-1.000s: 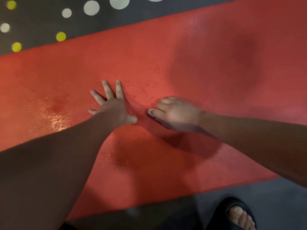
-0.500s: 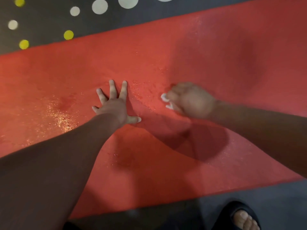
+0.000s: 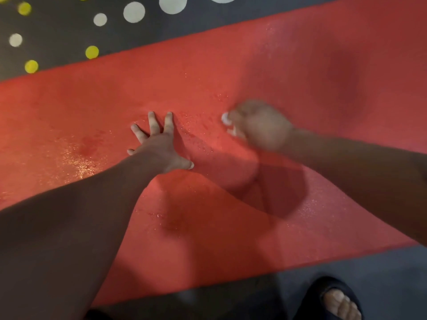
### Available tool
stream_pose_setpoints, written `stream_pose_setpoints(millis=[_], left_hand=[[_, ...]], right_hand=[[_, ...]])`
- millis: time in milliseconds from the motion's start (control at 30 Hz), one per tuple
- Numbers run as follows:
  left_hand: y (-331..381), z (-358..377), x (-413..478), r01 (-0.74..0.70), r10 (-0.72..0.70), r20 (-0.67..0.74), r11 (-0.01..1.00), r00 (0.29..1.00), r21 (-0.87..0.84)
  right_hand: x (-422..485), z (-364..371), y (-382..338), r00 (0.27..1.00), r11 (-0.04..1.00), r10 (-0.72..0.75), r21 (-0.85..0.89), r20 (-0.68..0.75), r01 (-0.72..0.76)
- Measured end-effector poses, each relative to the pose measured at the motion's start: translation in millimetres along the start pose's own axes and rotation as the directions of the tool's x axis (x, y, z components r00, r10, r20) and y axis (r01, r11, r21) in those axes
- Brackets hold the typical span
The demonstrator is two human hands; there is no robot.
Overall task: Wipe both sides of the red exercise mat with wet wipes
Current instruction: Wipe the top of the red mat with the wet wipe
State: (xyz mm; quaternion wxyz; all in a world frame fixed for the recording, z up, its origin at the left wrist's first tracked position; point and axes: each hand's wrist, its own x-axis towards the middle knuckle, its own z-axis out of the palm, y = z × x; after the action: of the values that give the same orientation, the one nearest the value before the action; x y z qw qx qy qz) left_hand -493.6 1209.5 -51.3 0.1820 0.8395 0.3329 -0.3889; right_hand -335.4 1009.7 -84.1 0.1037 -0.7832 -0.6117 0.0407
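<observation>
Head view: red mat (image 3: 231,65) lies across dark dotted floor (image 3: 57,31). The left hand (image 3: 159,144) presses it, fingers spread straight. The right hand (image 3: 261,125), blurred, curls its fingers round white wet wipe (image 3: 226,118) on the mat's damp middle.

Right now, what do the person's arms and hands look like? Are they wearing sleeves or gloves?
No sleeves and no gloves. The left forearm and right forearm are bare. The left hand shows no ring, and no watch or band at the wrist. The right hand is too blurred to check for rings. Lower down, one foot wears a black sandal.
</observation>
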Motion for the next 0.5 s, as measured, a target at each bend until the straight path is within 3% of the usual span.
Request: stream_pose_setpoints(millis=[67, 133, 233, 333, 400, 500], left_hand=[[0.9, -0.2, -1.4, 0.003, -0.003, -0.01, 1.0, 1.0, 0.0], [1.5, 0.7, -2.0, 0.001, -0.001, -0.01, 1.0, 1.0, 0.0], [-0.1, 2.6, -1.1, 0.003, -0.003, -0.011, 1.0, 1.0, 0.003], [-0.8, 3.8, -1.1, 0.002, -0.002, -0.016, 1.0, 1.0, 0.007], [-0.9, 3.8, -0.8, 0.001, -0.001, -0.025, 1.0, 1.0, 0.005], [-0.8, 2.8, 0.1, 0.004, -0.004, -0.025, 1.0, 1.0, 0.001]], right_hand=[[13.7, -8.3, 25.4, 0.96, 0.96, 0.274, -0.036, -0.066, -0.277], [16.0, -6.2, 14.7, 0.943, 0.945, 0.328, 0.01, -0.062, -0.328], [-0.6, 7.4, -31.7, 1.0, 0.997, 0.019, 0.074, 0.001, -0.019], [-8.1, 6.5, -34.7, 0.979, 0.98, -0.195, 0.063, 0.054, 0.191], [10.3, 2.9, -6.3, 0.996, 0.997, -0.08, -0.002, 0.028, 0.08], [37.8, -5.8, 44.1, 0.944, 0.935, 0.328, -0.123, -0.049, -0.331]])
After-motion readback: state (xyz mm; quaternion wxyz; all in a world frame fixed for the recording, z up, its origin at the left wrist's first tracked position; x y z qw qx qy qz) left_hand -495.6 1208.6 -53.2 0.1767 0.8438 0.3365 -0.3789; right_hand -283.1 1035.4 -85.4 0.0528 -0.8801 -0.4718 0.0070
